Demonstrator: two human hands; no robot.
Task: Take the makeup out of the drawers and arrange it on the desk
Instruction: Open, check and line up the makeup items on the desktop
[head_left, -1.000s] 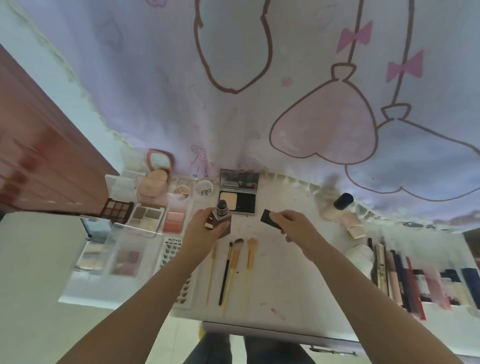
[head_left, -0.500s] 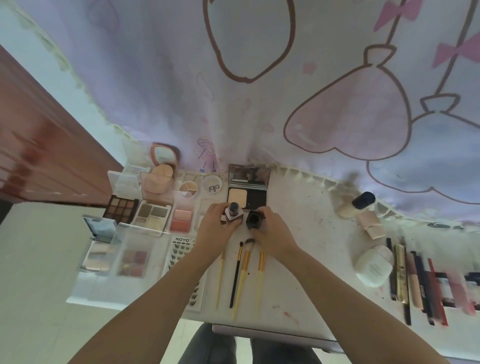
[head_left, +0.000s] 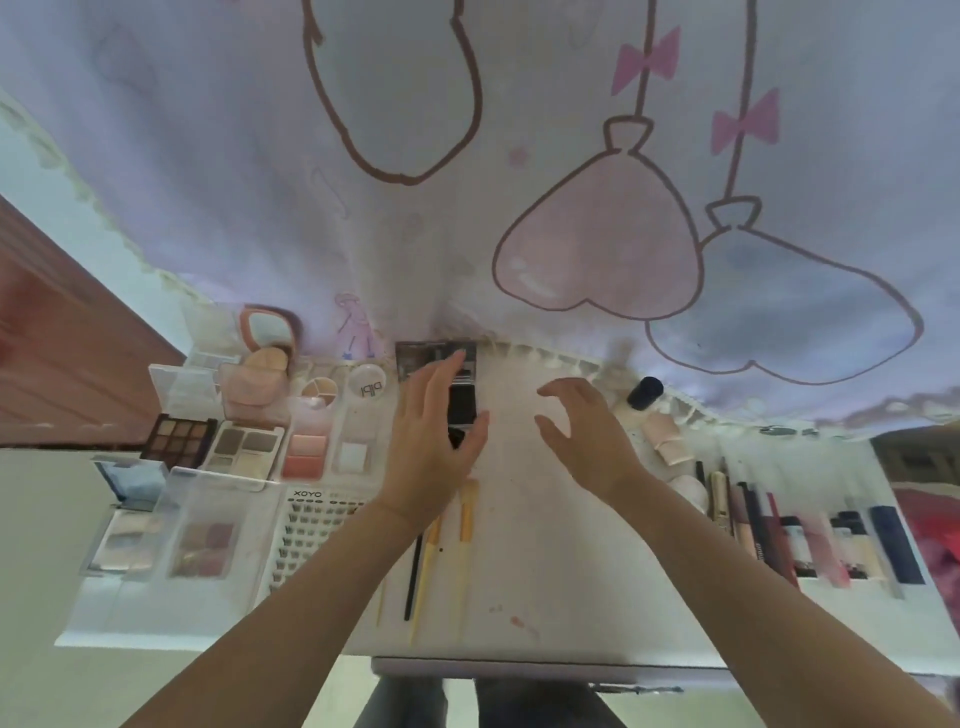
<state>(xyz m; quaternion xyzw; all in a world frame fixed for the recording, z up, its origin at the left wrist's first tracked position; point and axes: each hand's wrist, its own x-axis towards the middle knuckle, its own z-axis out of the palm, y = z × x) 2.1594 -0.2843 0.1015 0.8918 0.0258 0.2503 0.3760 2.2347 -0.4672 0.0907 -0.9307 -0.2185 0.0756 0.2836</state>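
- Nothing is held by either grip: the left hand (head_left: 434, 441) is spread flat with straight fingers, the right hand (head_left: 587, 434) is loosely curved.
- The black compact (head_left: 461, 402) is partly covered by the left hand.
- The brushes (head_left: 465, 519) are laid on the table (head_left: 571, 582) nearer than the compact.
- The palettes (head_left: 244, 449) are placed left of the compact.

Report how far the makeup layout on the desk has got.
Mostly done: palettes and a lash tray fill the desk's left, brushes lie in the middle, tubes and pencils line the right. In hand: nothing; the left hand hovers open over a small black item by the powder compact, and the right hand is also open. Left: unclear; the drawer interior is hidden.
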